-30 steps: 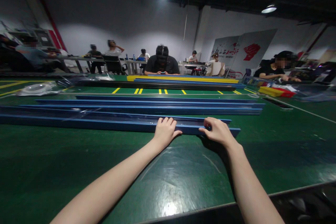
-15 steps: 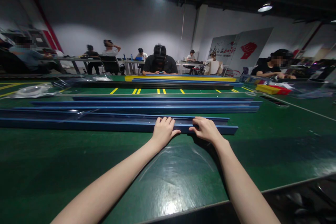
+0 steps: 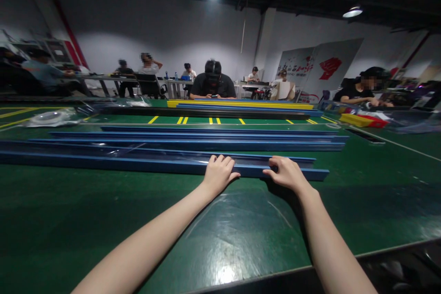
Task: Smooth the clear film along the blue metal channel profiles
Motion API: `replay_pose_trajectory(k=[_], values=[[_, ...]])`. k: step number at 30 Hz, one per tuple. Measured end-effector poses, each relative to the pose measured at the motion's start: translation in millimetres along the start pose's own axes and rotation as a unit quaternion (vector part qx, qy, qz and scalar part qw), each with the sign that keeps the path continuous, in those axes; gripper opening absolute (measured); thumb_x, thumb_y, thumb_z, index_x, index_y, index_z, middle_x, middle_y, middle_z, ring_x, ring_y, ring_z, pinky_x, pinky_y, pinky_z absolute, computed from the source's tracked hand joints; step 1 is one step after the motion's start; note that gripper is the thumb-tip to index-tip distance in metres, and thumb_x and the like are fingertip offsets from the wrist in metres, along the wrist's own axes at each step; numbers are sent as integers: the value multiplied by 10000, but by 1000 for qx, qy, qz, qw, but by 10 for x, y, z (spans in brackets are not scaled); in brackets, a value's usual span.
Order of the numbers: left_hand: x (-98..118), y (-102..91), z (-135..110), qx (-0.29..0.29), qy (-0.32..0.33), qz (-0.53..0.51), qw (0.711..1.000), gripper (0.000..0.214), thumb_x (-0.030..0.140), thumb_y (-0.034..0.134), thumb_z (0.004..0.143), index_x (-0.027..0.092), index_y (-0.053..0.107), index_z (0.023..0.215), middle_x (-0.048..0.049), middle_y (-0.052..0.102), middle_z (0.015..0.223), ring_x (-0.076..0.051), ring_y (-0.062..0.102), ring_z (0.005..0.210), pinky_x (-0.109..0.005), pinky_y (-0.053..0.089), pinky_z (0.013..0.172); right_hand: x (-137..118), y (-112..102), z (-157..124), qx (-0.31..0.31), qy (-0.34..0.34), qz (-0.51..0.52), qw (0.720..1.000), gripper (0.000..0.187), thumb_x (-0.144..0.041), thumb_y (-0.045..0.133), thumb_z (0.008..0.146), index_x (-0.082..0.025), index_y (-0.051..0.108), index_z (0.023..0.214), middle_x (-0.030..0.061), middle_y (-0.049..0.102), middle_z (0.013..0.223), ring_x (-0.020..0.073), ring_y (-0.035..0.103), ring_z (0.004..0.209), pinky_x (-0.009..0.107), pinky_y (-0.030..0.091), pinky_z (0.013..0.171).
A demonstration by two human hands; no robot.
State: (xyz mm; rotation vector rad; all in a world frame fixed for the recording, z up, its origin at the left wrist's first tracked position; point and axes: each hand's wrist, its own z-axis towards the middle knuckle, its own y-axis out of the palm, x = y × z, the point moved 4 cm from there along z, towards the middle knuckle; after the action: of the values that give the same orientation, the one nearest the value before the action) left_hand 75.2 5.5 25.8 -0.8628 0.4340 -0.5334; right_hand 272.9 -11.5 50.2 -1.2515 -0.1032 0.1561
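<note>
A long blue U-shaped channel (image 3: 138, 164) lies along the green table in front of me, its hollow side up. My left hand (image 3: 218, 174) grips the near wall, fingers over the top edge into the hollow and thumb in front. Further right, close to the channel's right end, my right hand (image 3: 284, 172) pinches the same wall between curled fingers and thumb. Clear plastic film (image 3: 129, 149) shows over part of the channel left of my hands. Just behind it, several more blue channels (image 3: 292, 145) lie roughly parallel.
Beyond the blue channels are a black strip (image 3: 206, 112) and a yellow strip (image 3: 241, 104). A bagged coil (image 3: 50, 118) lies at the left. A phone (image 3: 365, 136) and a yellow-and-red tray (image 3: 363, 120) are at the right. A person (image 3: 212, 82) sits across the table.
The near blue channel has shifted to the right, and my right hand has moved right with it. My left hand stays at nearly the same place. The whole view has shifted slightly.
</note>
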Motion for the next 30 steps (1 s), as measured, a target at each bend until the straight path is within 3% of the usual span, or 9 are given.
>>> replay_pose_trajectory(k=[13, 19, 30], values=[[-11, 37, -11, -1, -4, -11, 1000, 337, 492, 500, 772, 160, 532, 816, -33, 629, 831, -197, 519, 804, -321, 283, 689, -301, 110, 54, -12, -55, 7, 998, 351, -493, 417, 791, -199, 604, 754, 47, 623, 806, 167, 566, 773, 227, 322, 588], [-2, 27, -8, -8, -9, -9, 1000, 336, 492, 497, 773, 161, 534, 809, -33, 628, 825, -198, 520, 799, -320, 287, 676, -284, 105, 59, -14, -48, 22, 999, 357, -510, 427, 784, -208, 617, 775, 40, 632, 832, 169, 575, 797, 221, 336, 585], [1, 23, -12, -3, -16, 1, 1000, 349, 503, 489, 773, 160, 540, 815, -40, 628, 810, -197, 526, 780, -321, 296, 675, -257, 130, 69, -1, -52, 68, 996, 358, -485, 480, 759, -226, 639, 949, 41, 635, 1007, 177, 566, 928, 250, 416, 734]])
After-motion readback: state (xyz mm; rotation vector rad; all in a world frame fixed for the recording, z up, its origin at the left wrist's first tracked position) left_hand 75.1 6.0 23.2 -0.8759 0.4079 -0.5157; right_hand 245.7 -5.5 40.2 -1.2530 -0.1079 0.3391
